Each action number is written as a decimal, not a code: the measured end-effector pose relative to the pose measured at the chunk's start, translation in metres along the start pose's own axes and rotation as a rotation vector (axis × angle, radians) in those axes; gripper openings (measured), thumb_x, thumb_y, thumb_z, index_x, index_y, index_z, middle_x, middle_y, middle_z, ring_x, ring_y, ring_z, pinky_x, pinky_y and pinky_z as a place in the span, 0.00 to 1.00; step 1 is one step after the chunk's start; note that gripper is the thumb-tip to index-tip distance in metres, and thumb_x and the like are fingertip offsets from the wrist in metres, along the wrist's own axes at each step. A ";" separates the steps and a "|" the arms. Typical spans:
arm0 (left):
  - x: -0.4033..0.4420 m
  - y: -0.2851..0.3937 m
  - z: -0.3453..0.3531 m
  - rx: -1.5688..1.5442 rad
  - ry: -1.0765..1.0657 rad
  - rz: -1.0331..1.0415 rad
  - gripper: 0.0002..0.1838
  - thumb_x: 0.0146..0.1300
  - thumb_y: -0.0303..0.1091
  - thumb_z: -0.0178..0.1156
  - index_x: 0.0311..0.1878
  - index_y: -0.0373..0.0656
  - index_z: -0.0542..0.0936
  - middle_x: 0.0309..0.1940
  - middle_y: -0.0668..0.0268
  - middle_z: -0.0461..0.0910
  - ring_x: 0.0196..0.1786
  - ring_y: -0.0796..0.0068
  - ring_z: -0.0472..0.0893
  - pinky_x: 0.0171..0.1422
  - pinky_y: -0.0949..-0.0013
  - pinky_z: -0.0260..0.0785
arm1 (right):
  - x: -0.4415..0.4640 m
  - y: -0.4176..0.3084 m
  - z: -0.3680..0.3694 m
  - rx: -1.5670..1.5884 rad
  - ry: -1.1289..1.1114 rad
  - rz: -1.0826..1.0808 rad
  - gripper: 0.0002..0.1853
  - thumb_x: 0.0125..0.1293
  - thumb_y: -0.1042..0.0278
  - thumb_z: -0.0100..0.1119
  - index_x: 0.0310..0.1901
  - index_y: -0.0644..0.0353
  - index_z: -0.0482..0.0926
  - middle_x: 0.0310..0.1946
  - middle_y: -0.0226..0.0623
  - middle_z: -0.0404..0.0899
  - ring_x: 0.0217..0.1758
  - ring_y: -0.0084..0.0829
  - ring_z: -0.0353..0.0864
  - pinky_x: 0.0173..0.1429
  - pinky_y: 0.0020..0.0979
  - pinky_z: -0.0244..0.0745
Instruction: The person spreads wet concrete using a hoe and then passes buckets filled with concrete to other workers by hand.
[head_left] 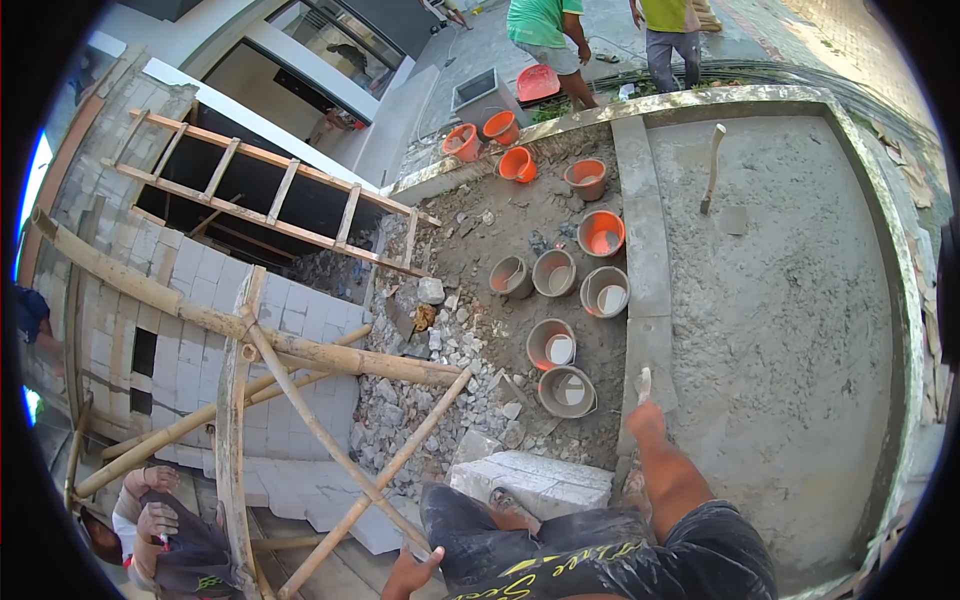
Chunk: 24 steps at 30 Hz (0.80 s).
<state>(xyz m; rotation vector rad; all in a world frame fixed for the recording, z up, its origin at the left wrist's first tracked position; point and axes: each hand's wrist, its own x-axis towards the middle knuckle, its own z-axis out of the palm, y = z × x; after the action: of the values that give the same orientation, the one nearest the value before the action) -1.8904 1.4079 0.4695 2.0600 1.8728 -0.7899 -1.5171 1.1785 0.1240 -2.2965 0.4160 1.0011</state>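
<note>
Dark shirt cloth (650,572) with yellow lettering fills 5 o'clock, nearest the lens. From it the right arm reaches to 4 o'clock, where the right hand (646,420) looks closed around a pale tool (643,384) (its kind is too small to tell) over the concrete ledge (648,345). Near 6 o'clock the left hand (408,573) has its thumb spread beside a bamboo pole (400,518); I cannot tell whether it grips that.

Leaning on the pole could be risky if it shifts under the load, and the rubble (420,410) toward 8 o'clock might roll underfoot. A careless swing toward the tool's 9 o'clock could knock the grey bucket (567,410), spilling its pale liquid; a slip toward 3 o'clock could mark the wet-looking concrete bed (790,380).

The tool's visible end points to 12 o'clock, its long axis roughly along the ledge.
</note>
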 end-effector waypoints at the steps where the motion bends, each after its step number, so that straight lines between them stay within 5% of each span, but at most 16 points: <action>1: 0.008 -0.006 0.005 -0.002 -0.004 -0.007 0.58 0.51 0.66 0.66 0.68 0.25 0.56 0.61 0.37 0.68 0.65 0.49 0.70 0.70 0.56 0.60 | 0.001 -0.001 0.004 -0.007 -0.004 -0.002 0.17 0.61 0.67 0.57 0.52 0.58 0.78 0.50 0.48 0.81 0.56 0.47 0.79 0.58 0.44 0.76; 3: 0.026 -0.019 0.022 -0.013 -0.031 -0.108 0.61 0.47 0.65 0.69 0.70 0.27 0.53 0.63 0.38 0.65 0.65 0.46 0.69 0.71 0.54 0.59 | 0.005 -0.006 0.009 -0.070 -0.045 -0.005 0.22 0.63 0.67 0.55 0.60 0.56 0.71 0.48 0.46 0.81 0.55 0.44 0.80 0.57 0.42 0.76; 4: 0.026 -0.024 0.032 -0.215 -0.021 0.266 0.39 0.63 0.55 0.60 0.67 0.37 0.64 0.64 0.48 0.67 0.67 0.51 0.68 0.71 0.51 0.58 | 0.006 -0.009 0.009 -0.066 -0.034 -0.004 0.22 0.63 0.67 0.55 0.60 0.56 0.71 0.48 0.46 0.81 0.55 0.44 0.80 0.57 0.42 0.76; 7: 0.023 -0.025 0.050 -0.155 -0.018 0.263 0.53 0.57 0.69 0.58 0.71 0.31 0.58 0.70 0.43 0.60 0.73 0.50 0.59 0.77 0.57 0.49 | 0.005 -0.020 0.012 -0.042 0.045 0.005 0.17 0.60 0.68 0.56 0.52 0.59 0.78 0.50 0.49 0.80 0.55 0.48 0.80 0.58 0.44 0.76; 16: 0.039 -0.016 0.109 -0.018 0.244 -0.465 0.59 0.49 0.74 0.61 0.70 0.31 0.59 0.67 0.43 0.64 0.71 0.48 0.63 0.75 0.57 0.53 | 0.018 -0.027 0.026 -0.142 0.066 -0.025 0.16 0.59 0.68 0.56 0.49 0.60 0.81 0.50 0.50 0.81 0.56 0.48 0.79 0.58 0.43 0.76; 24: 0.025 0.002 0.080 -0.192 0.252 -0.582 0.63 0.43 0.76 0.63 0.68 0.29 0.61 0.60 0.42 0.72 0.64 0.47 0.72 0.70 0.52 0.60 | 0.019 -0.030 0.027 -0.248 0.112 -0.037 0.15 0.59 0.66 0.61 0.47 0.59 0.82 0.48 0.45 0.82 0.54 0.45 0.81 0.55 0.41 0.78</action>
<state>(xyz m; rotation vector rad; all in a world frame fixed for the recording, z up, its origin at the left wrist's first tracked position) -1.9052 1.3873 0.3898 1.5642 2.6263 -0.4429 -1.5049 1.2177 0.1074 -2.5816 0.3070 0.9544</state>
